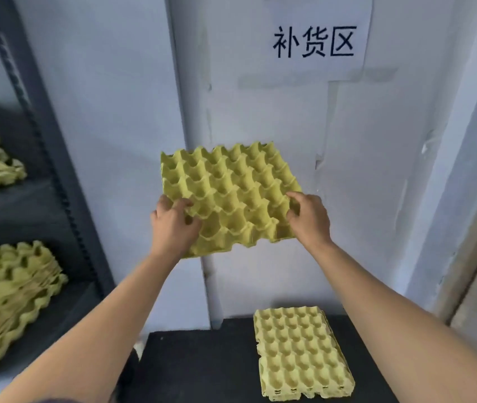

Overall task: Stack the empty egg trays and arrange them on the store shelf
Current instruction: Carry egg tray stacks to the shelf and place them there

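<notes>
Yellow-green moulded pulp fills the head view: an egg tray (possibly a thin nested bundle, I cannot tell the count) is held up in the air before the pale wall, cups upward and tilted toward the camera. The left hand grips its near left corner with fingers curled into the cups. The right hand clamps the near right edge.

Below, another tray stack lies on the black counter, toward its back edge and right of middle. On the dark shelf at the left, a skewed stack sits at the front edge of the lower board.

Judging by this, the carry goes left. Keep the tray level, match its cups to the pile, lower it squarely, then nudge the fanned edges flush.
</notes>
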`<state>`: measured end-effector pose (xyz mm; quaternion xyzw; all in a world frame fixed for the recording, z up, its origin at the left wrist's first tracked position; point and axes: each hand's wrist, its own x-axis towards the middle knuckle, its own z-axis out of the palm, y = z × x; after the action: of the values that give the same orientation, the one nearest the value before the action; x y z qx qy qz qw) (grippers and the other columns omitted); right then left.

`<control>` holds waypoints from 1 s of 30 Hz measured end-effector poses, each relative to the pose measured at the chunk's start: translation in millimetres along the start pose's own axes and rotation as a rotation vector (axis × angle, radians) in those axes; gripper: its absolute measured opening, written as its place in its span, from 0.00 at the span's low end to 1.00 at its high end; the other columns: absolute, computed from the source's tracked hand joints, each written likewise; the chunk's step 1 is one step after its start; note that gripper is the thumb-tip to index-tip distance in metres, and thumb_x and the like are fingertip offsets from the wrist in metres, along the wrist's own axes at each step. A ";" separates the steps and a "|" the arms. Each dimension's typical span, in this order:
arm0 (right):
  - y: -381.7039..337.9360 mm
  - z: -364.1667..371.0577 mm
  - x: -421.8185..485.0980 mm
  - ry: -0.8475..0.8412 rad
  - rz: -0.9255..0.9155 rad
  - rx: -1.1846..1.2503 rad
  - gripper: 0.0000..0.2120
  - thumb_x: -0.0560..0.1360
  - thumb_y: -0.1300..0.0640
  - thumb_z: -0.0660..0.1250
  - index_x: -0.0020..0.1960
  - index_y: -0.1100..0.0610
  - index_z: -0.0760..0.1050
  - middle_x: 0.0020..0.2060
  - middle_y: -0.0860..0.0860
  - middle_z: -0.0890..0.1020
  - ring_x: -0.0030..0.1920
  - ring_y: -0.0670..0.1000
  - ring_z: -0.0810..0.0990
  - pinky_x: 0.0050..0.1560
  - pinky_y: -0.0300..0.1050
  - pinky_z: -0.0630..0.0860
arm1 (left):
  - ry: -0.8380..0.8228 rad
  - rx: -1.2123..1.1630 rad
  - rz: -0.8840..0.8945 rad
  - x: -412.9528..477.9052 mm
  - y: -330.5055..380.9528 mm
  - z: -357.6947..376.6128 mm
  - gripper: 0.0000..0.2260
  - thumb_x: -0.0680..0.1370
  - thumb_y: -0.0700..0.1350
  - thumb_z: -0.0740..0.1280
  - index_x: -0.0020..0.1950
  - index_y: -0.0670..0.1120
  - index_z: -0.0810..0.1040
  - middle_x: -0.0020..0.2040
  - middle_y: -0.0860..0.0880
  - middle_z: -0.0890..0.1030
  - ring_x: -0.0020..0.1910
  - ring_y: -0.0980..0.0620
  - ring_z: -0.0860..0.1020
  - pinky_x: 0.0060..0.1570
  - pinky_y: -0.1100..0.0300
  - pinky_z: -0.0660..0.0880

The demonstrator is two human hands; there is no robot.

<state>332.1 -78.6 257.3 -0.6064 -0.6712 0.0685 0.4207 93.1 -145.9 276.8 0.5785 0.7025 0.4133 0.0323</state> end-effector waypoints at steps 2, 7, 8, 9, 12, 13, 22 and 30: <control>-32.4 10.0 -1.9 -0.014 -0.055 0.050 0.22 0.75 0.61 0.63 0.67 0.49 0.72 0.60 0.57 0.73 0.60 0.58 0.74 0.57 0.45 0.69 | 0.073 0.029 -0.023 -5.3 -12.0 -33.4 0.18 0.76 0.44 0.65 0.66 0.46 0.72 0.73 0.39 0.59 0.71 0.40 0.58 0.68 0.54 0.54; -113.6 38.0 -15.5 -0.047 -0.163 0.164 0.22 0.75 0.61 0.62 0.68 0.49 0.72 0.62 0.57 0.72 0.60 0.58 0.74 0.57 0.45 0.69 | 0.238 0.074 -0.068 -18.2 -43.9 -115.3 0.17 0.77 0.42 0.63 0.66 0.48 0.72 0.75 0.44 0.55 0.71 0.40 0.56 0.67 0.51 0.58; -127.7 43.2 -18.8 -0.053 -0.173 0.182 0.22 0.75 0.61 0.62 0.68 0.49 0.72 0.62 0.57 0.71 0.61 0.58 0.73 0.56 0.45 0.69 | 0.261 0.077 -0.071 -20.4 -49.5 -129.2 0.17 0.77 0.42 0.64 0.66 0.48 0.72 0.75 0.44 0.55 0.71 0.40 0.56 0.66 0.50 0.59; -145.3 50.0 -23.3 -0.060 -0.191 0.203 0.21 0.75 0.61 0.62 0.68 0.50 0.71 0.62 0.57 0.71 0.61 0.57 0.73 0.56 0.44 0.68 | 0.291 0.084 -0.069 -23.2 -57.5 -146.7 0.17 0.77 0.42 0.64 0.66 0.48 0.72 0.75 0.44 0.55 0.71 0.40 0.55 0.66 0.50 0.59; -198.1 69.5 -38.4 -0.083 -0.244 0.272 0.21 0.75 0.61 0.61 0.68 0.50 0.71 0.61 0.57 0.73 0.63 0.55 0.72 0.57 0.45 0.69 | 0.365 0.108 -0.073 -30.5 -82.9 -197.7 0.16 0.77 0.42 0.64 0.65 0.48 0.73 0.76 0.44 0.54 0.71 0.41 0.54 0.67 0.50 0.58; -213.9 74.9 -43.4 -0.081 -0.258 0.289 0.21 0.75 0.61 0.61 0.68 0.50 0.72 0.61 0.57 0.73 0.63 0.55 0.72 0.58 0.46 0.69 | 0.381 0.111 -0.080 -31.5 -91.6 -212.8 0.16 0.76 0.42 0.65 0.64 0.48 0.73 0.76 0.44 0.54 0.72 0.41 0.54 0.67 0.49 0.58; -390.6 121.2 -108.0 -0.127 -0.379 0.482 0.22 0.74 0.57 0.64 0.68 0.49 0.71 0.62 0.54 0.71 0.62 0.51 0.72 0.55 0.39 0.65 | 0.565 0.101 -0.011 -57.9 -187.9 -381.2 0.15 0.75 0.45 0.68 0.61 0.45 0.73 0.72 0.45 0.58 0.45 0.60 0.72 0.54 0.63 0.67; -516.8 151.9 -159.4 -0.006 -0.576 0.502 0.18 0.75 0.55 0.65 0.65 0.52 0.76 0.73 0.53 0.64 0.70 0.54 0.67 0.63 0.48 0.67 | 0.638 0.106 -0.091 -73.0 -274.2 -484.2 0.16 0.74 0.46 0.69 0.60 0.43 0.74 0.68 0.44 0.65 0.50 0.53 0.69 0.51 0.61 0.67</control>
<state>-171.5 -285.8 395.0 -0.2707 -0.7776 0.1114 0.5564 -352.0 -467.3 393.5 0.3890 0.7228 0.5346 -0.2011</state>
